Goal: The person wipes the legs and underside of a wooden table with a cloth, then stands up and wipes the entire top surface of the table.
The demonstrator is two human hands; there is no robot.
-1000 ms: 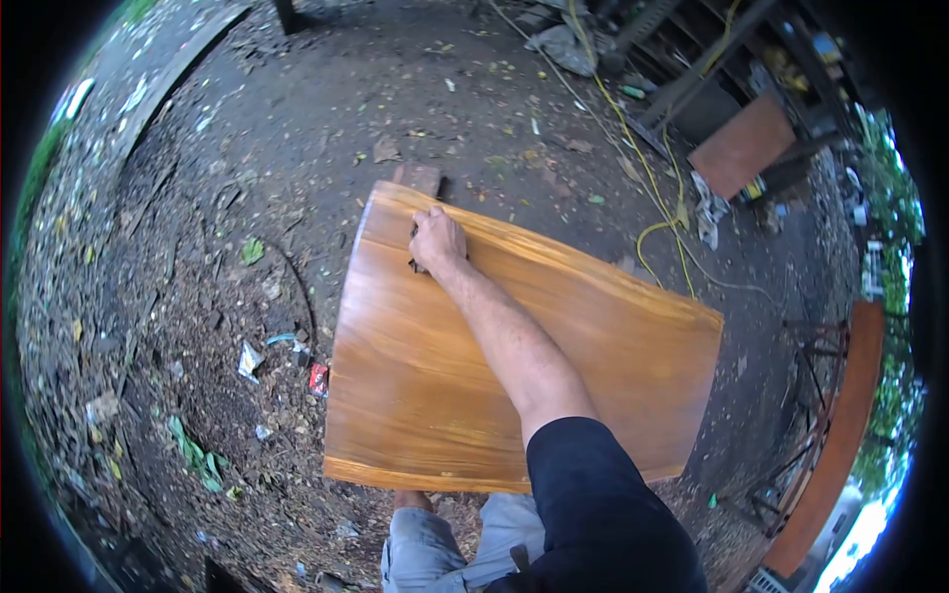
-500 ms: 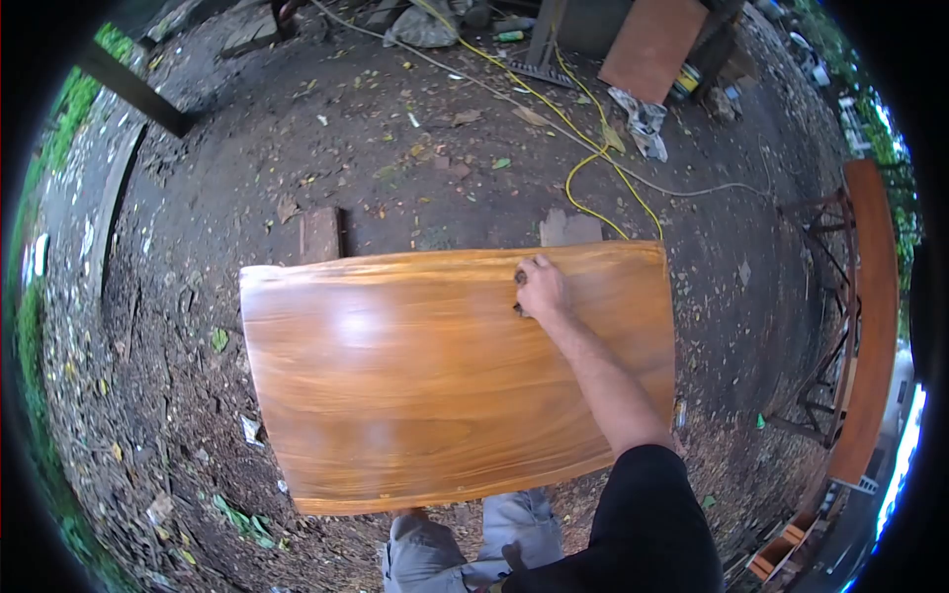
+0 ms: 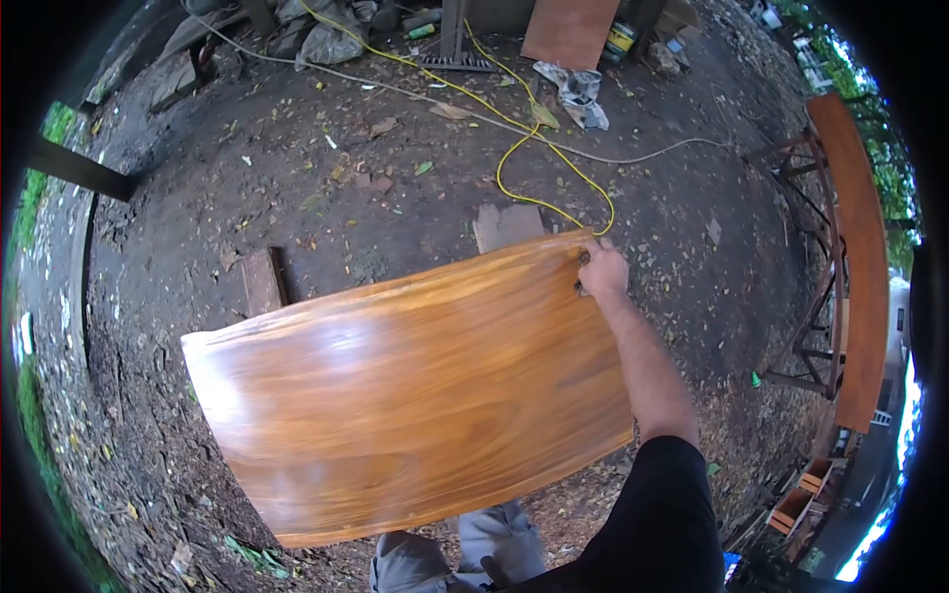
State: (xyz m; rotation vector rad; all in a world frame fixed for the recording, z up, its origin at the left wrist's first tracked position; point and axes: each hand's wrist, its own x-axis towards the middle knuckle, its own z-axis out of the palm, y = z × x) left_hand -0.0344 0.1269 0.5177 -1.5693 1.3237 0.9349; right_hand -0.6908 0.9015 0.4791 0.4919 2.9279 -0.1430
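Note:
My right hand (image 3: 604, 269) is closed around a small dark wad (image 3: 582, 274), possibly a stained rag, whose edges show beside the fingers. It presses this onto the far right corner of a glossy orange-brown wooden slab (image 3: 425, 395). The slab has visible grain, a bright shine on its left part and a wavy far edge. My left hand is out of view. Below the slab's near edge show my grey trousers (image 3: 410, 563), and a black sleeve (image 3: 662, 504) covers my right upper arm.
Beyond the slab lie a wooden block (image 3: 264, 280) and a flat grey piece (image 3: 507, 227). A yellow cord (image 3: 509, 163) and a grey cable (image 3: 643, 160) cross the dirt ground. A long brown board (image 3: 858, 267) rests on metal trestles at right. A post (image 3: 84, 170) stands at left.
My right hand has slid along the slab's far edge to the right corner with the dark wad. The view has turned, so the slab appears tilted and shifted left.

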